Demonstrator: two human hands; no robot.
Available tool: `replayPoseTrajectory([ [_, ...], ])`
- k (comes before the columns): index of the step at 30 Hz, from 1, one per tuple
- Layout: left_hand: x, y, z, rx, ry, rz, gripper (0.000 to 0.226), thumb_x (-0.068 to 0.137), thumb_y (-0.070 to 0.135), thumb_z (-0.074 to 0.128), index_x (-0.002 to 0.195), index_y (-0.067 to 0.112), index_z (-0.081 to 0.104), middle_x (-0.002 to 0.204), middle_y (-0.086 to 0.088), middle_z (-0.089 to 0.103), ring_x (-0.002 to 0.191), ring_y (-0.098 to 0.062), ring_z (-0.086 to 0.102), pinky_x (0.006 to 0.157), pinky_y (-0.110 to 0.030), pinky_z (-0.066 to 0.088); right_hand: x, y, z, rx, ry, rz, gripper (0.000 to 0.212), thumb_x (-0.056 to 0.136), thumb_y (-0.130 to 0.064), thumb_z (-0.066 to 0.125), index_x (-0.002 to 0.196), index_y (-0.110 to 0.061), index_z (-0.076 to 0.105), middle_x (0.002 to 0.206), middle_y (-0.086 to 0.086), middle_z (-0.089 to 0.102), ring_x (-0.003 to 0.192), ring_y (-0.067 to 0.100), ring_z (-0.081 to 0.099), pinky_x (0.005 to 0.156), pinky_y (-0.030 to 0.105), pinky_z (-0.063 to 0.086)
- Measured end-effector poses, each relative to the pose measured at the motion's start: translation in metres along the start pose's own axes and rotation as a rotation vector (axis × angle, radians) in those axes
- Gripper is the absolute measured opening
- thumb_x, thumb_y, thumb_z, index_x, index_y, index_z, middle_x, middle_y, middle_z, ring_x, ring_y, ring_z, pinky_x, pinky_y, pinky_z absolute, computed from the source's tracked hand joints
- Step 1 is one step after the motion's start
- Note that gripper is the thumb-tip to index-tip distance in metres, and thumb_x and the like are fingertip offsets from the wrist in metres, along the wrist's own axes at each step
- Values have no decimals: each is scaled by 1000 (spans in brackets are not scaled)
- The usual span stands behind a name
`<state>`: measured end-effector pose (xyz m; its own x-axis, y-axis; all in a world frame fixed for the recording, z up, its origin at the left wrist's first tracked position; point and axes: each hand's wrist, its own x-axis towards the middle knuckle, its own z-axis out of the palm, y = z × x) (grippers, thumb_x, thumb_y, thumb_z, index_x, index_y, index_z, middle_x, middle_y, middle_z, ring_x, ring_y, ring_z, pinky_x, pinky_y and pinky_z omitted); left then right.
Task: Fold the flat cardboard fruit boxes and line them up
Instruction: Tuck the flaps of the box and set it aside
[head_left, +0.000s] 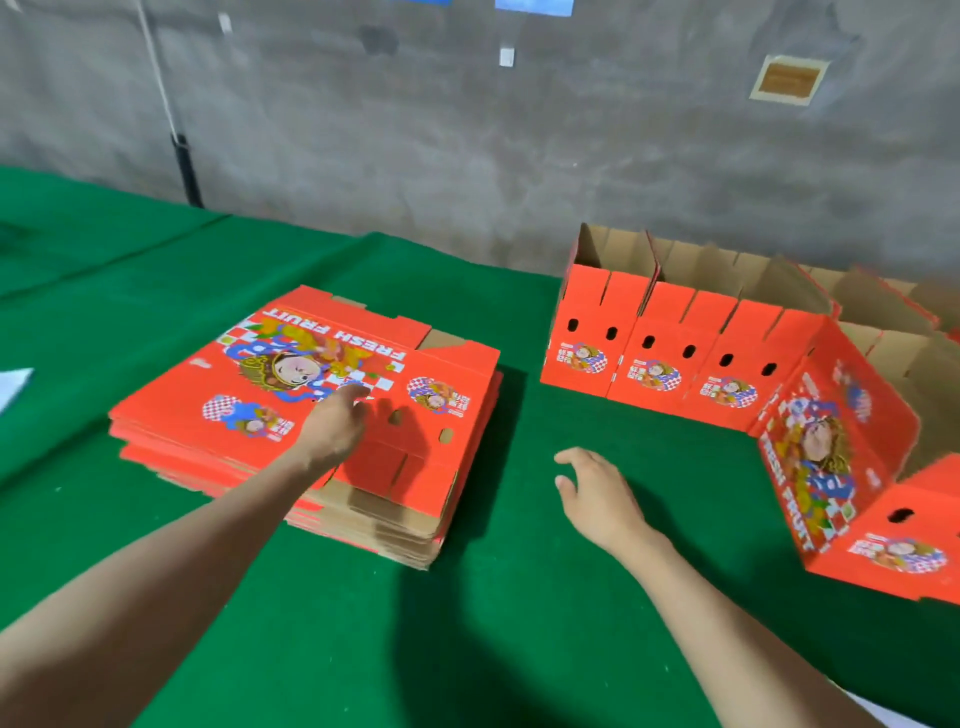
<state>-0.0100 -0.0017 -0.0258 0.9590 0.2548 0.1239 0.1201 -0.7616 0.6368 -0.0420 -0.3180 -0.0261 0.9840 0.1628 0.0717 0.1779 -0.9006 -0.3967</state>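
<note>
Your left hand (335, 426) is over the top of the stack of flat boxes (171, 400), fingers loose, gripping nothing. Your right hand (597, 493) hangs open above the green cloth (467, 623), just right of the stack. Folded boxes (654, 358) stand in a row farther right.

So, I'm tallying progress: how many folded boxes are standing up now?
4 clearly: left box, middle box and right box in a back row, nearer box at the right edge. Blurred cardboard behind may be more.
</note>
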Motion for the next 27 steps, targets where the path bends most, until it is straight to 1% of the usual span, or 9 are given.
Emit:
replayPoseTrajectory([
  [4, -1, -26, -4, 494, -301, 85, 47, 101, 20, 32, 148, 26, 29, 159, 4, 12, 146, -22, 10, 113, -55, 14, -8, -12, 19, 16, -62, 48, 33, 97, -19, 50, 130, -14, 51, 134, 6, 53, 127, 22, 46, 105, 29, 33],
  [8, -33, -26, 10, 398, -168, 341, 28, 96, 32, 44, 108, 25, 68, 120, -2, 66, 111, -25, 57, 92, -33, 40, -22, -9, 32, 105, -109, 161, 33, 98, -19, 50, 130, -14, 51, 135, 4, 54, 128, 20, 46, 105, 28, 33],
  [11, -44, -28, 13, 96, 31, 384, 21, 87, 24, 60, 101, 15, 72, 105, -11, 71, 95, -33, 66, 82, -37, 50, -29, -6, 42, 198, -139, 269, 34, 97, -17, 50, 130, -10, 51, 134, 9, 55, 127, 21, 48, 104, 26, 33],
  [14, -31, -33, 8, 268, 7, 193, 54, 93, 29, 55, 142, 15, 40, 154, -9, 30, 140, -31, 29, 111, -49, 22, -29, -8, 50, 295, -150, 375, 37, 98, -16, 49, 134, -7, 48, 134, 12, 55, 126, 23, 50, 103, 27, 35],
  [16, -33, -32, 12, 473, -173, 131, 60, 97, 46, 40, 150, 25, 23, 160, 3, 10, 147, -24, 6, 114, -52, 4, -26, -12, 54, 373, -141, 437, 40, 98, -16, 48, 136, -4, 45, 135, 13, 54, 125, 25, 50, 103, 29, 36],
  [18, -43, -30, 18, 522, -247, 252, 51, 93, 51, 35, 137, 28, 47, 150, 0, 36, 139, -26, 29, 113, -47, 20, -23, -13, 59, 535, -100, 539, 37, 97, -16, 48, 130, -1, 50, 131, 18, 56, 116, 28, 56, 99, 34, 42],
  [20, -53, -23, 14, 312, -204, 387, 39, 84, 45, 42, 99, 20, 70, 109, -7, 66, 105, -30, 59, 87, -38, 48, -21, -10, 60, 794, -50, 689, 24, 96, -16, 50, 112, -2, 61, 122, 24, 61, 95, 26, 61, 83, 33, 46],
  [22, -54, -18, 7, 101, -144, 407, 18, 86, 24, 58, 80, 13, 71, 88, -7, 68, 86, -32, 63, 69, -32, 48, -19, -3, 57, 1041, 44, 880, 31, 95, -20, 55, 116, 2, 60, 120, 26, 61, 97, 27, 60, 84, 35, 47],
  [27, -35, -14, 1, 42, -96, 253, 27, 85, 7, 64, 112, 4, 68, 120, -16, 61, 113, -36, 56, 86, -33, 43, -19, 12, 52, 1025, 237, 1012, 40, 93, -17, 60, 122, 8, 54, 126, 22, 56, 113, 32, 54, 89, 37, 42],
])
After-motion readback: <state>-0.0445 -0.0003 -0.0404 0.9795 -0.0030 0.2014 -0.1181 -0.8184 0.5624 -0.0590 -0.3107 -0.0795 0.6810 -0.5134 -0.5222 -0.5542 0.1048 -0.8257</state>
